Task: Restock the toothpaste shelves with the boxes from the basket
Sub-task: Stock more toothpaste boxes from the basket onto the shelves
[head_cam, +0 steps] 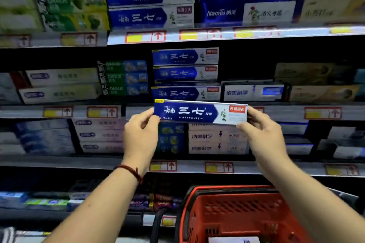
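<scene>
Holding a blue toothpaste box (197,112) level before the shelf edge (29,112), pinched at its left end by the left hand (141,134) and its right end by the right hand (262,134), just below a stack of matching boxes (185,73), above a red basket (237,209) with a white box (233,239) inside.

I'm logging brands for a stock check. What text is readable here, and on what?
"三七": blue toothpaste box, held at its ends by the left hand and right hand.
"Namei 纳美": dark blue boxes, top shelf.
"DARLIE": green boxes, middle shelf.
"纳美科学": white box, middle shelf.
Price tags and the boxes' small print: too blurred to read.
</scene>
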Demonstrator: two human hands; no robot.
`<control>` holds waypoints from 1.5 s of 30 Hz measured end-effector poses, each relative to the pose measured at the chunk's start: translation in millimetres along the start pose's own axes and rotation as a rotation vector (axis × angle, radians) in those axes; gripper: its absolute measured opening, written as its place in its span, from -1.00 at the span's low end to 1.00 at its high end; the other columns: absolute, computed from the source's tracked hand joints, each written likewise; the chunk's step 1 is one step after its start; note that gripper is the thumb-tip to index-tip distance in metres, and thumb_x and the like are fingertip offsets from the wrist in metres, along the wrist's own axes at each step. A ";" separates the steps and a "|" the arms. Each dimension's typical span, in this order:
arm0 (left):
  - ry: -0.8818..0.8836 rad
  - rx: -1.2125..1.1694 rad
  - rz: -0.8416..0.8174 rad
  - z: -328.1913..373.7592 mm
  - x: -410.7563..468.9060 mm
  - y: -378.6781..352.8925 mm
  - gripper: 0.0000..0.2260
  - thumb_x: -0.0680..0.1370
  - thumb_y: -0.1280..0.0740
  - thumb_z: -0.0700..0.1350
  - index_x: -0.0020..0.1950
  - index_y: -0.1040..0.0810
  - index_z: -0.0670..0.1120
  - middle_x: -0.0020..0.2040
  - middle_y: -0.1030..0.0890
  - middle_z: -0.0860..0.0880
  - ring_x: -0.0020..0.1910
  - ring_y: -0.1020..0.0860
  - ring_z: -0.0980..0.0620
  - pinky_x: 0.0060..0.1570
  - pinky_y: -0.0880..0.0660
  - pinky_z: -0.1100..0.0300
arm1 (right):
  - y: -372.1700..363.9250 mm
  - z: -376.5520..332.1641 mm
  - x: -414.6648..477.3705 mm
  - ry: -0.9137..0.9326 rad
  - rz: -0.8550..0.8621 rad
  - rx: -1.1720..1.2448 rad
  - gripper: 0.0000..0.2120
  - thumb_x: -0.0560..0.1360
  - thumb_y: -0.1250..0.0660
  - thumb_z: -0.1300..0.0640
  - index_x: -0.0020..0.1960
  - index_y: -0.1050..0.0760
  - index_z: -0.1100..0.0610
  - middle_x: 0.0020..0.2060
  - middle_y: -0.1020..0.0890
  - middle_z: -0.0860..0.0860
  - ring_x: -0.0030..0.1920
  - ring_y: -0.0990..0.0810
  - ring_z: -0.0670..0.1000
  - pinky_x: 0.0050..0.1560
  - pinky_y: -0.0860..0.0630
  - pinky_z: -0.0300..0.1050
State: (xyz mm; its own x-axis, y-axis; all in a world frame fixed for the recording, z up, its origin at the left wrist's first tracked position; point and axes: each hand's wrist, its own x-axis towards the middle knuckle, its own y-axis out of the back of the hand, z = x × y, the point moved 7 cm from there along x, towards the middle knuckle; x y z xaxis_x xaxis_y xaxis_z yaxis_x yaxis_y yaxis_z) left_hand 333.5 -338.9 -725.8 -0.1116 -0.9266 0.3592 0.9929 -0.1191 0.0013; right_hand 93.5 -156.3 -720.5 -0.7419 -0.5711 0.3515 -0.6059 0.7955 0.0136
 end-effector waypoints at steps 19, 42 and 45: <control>0.092 0.172 -0.065 6.2 129.1 -31.8 -0.75 0.56 -0.39 -0.20 0.23 -0.59 -0.18 -0.07 -0.57 -0.06 0.00 -0.51 -0.09 -0.01 -0.39 0.10 | -53.7 -33.1 129.4 -0.055 -0.019 -0.401 -0.75 0.51 -0.26 0.41 0.18 -0.41 0.38 0.00 -0.58 0.28 0.10 -0.55 0.28 0.18 -0.52 0.28; 0.140 0.204 -0.031 -3.4 122.2 -32.6 -0.63 0.29 -0.37 -0.02 0.08 -0.70 0.01 -0.02 -0.72 -0.01 -0.02 -0.66 -0.07 0.14 -0.63 -0.07 | -83.1 -30.8 121.8 0.008 0.064 -0.333 -0.85 0.45 -0.32 0.26 -0.15 -0.33 0.19 -0.26 -0.41 0.09 -0.32 -0.31 0.03 -0.35 -0.26 -0.13; 0.118 0.236 -0.082 -0.8 120.0 -35.7 -0.54 0.27 -0.38 0.00 0.17 -0.69 0.05 0.03 -0.72 0.05 0.06 -0.64 -0.03 0.21 -0.58 0.00 | -84.7 -26.8 124.6 0.001 0.042 -0.323 -0.83 0.44 -0.30 0.27 -0.16 -0.29 0.17 -0.27 -0.39 0.09 -0.30 -0.30 0.05 -0.34 -0.26 -0.10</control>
State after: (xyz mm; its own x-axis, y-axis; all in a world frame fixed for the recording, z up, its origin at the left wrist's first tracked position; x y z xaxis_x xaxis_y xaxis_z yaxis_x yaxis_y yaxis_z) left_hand 284.6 -446.1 -683.5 -0.1825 -0.9542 0.2372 0.9609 -0.1220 0.2486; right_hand 60.1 -289.3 -652.8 -0.7639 -0.5362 0.3591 -0.4519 0.8417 0.2954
